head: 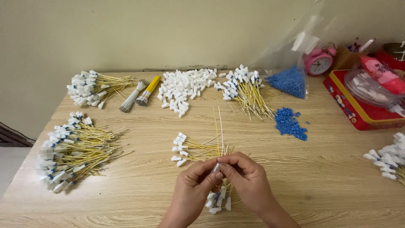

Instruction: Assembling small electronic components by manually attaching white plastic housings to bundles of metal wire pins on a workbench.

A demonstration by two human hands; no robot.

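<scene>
Bundles of yellow wires with white end caps (pixel 71 154) lie at the table's (pixel 329 181) left edge, a second heap (pixel 90 88) behind them. Loose white caps (pixel 183 88) sit at centre rear. At front centre, left hand (pixel 192 192) and right hand (pixel 249 179) meet, fingertips of both pinched shut on one white cap with yellow wires (pixel 217 162) rising from it, held just above a small pile of capped wires (pixel 219 202). Blue beads (pixel 290 122) lie right of centre, a pink alarm clock (pixel 318 62) behind.
</scene>
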